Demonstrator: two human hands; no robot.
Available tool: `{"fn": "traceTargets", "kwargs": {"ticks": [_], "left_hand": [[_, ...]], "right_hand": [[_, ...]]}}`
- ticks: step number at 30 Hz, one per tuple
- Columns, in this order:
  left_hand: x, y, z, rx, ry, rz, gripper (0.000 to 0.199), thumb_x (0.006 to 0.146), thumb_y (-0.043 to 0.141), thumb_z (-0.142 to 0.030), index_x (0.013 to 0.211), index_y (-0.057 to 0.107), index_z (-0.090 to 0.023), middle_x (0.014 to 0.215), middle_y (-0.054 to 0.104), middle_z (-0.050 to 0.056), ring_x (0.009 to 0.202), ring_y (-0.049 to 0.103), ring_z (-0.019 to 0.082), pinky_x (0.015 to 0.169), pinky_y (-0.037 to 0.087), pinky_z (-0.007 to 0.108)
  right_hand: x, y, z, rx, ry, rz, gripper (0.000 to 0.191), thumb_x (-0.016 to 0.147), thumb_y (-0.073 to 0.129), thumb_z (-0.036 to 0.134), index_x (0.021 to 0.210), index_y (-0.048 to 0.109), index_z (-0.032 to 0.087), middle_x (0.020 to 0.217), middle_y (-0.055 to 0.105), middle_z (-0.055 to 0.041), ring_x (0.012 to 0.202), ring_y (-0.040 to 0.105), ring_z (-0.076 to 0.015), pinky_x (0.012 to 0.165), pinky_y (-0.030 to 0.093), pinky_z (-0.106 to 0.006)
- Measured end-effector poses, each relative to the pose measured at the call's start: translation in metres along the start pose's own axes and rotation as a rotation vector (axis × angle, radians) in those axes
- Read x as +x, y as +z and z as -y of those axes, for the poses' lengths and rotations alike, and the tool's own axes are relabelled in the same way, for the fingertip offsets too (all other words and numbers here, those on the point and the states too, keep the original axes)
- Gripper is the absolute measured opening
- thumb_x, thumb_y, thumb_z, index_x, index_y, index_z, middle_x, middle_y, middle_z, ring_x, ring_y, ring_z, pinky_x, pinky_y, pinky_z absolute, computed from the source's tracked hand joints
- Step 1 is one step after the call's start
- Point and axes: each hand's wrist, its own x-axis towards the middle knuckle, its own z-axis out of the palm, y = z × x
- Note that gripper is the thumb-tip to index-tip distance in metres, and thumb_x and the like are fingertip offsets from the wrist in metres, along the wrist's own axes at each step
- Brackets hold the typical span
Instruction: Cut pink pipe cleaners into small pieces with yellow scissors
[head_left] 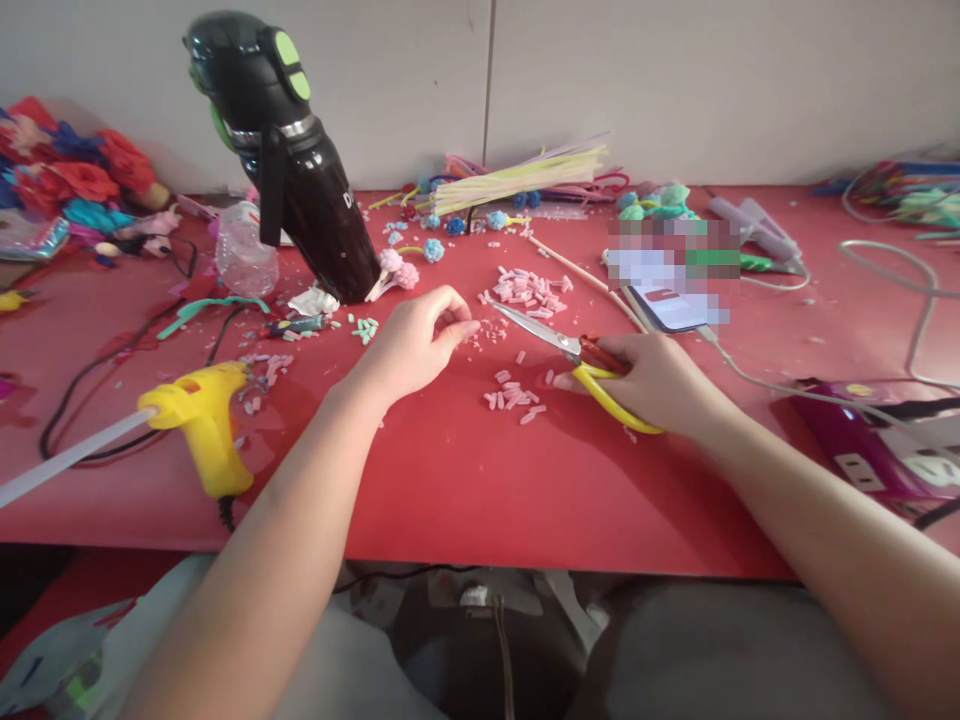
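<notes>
My right hand (651, 378) grips a pair of scissors (551, 333) with yellow and red handles; the blades point left and look closed or nearly so. Just left of their tip, my left hand (420, 345) has thumb and fingertips pressed together over the table. Whatever lies between those fingers is too small to make out. Pale pink short cut pieces (531, 290) form a pile beyond the blades, and a smaller group of pink pieces (514, 395) lies nearer me. Tiny crumbs are scattered between the hands. A few light green pieces (365, 328) rest beside my left hand.
A black bottle (319, 210) stands at back left, near a yellow glue gun (202, 410) with a cord. Fuzzy pipe cleaners (517, 182) lie along the wall. A phone (667, 295) with a cable lies right, and a purple device (870, 440) sits at the red table's (465, 500) right.
</notes>
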Motion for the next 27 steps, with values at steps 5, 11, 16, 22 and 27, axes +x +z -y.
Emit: {"fn": "traceTargets", "kwargs": {"ticks": [5,11,16,22,27], "left_hand": [[0.0019,0.0069,0.0034,-0.169,0.048,-0.063,0.017,0.093,0.083,-0.034,0.093,0.073,-0.02,0.094,0.081,0.006,0.088,0.076,0.02,0.086,0.063,0.036],[0.0028,0.0082,0.0056,-0.225,0.037,-0.073,0.028,0.093,0.084,-0.046,0.094,0.08,-0.019,0.093,0.084,0.008,0.09,0.08,0.023,0.09,0.067,0.039],[0.0022,0.0054,0.0049,-0.209,0.035,-0.042,0.04,0.098,0.076,-0.057,0.089,0.078,-0.018,0.08,0.08,0.007,0.076,0.076,0.02,0.079,0.062,0.035],[0.0004,0.0029,0.0008,-0.161,0.041,0.006,0.05,0.103,0.067,-0.065,0.082,0.069,-0.02,0.074,0.076,0.004,0.067,0.07,0.017,0.07,0.055,0.032],[-0.0001,0.0013,-0.001,-0.162,0.052,-0.015,0.051,0.106,0.063,-0.064,0.079,0.064,-0.021,0.074,0.073,0.003,0.068,0.068,0.017,0.069,0.052,0.031]], "right_hand": [[-0.0005,-0.0001,0.0015,0.004,0.007,-0.012,0.084,0.06,0.072,0.103,0.061,0.037,0.026,0.06,0.031,0.0024,0.061,0.031,-0.015,0.052,0.027,-0.034],[-0.0009,-0.0003,0.0023,0.02,-0.019,-0.012,0.085,0.062,0.074,0.103,0.059,0.037,0.026,0.059,0.031,0.0017,0.058,0.031,-0.0148,0.051,0.027,-0.034],[-0.0051,-0.0007,0.0033,0.043,0.0,-0.029,0.083,0.06,0.077,0.098,0.061,0.037,0.025,0.062,0.031,0.003,0.061,0.03,-0.0135,0.053,0.026,-0.032],[-0.0065,0.0005,0.0032,0.018,-0.003,-0.042,0.079,0.064,0.078,0.091,0.063,0.035,0.026,0.063,0.029,0.0034,0.063,0.028,-0.0138,0.054,0.026,-0.033],[-0.0048,0.0012,0.0027,0.022,-0.004,-0.034,0.081,0.062,0.076,0.096,0.062,0.034,0.026,0.062,0.028,0.0039,0.063,0.027,-0.0139,0.055,0.023,-0.033]]}}
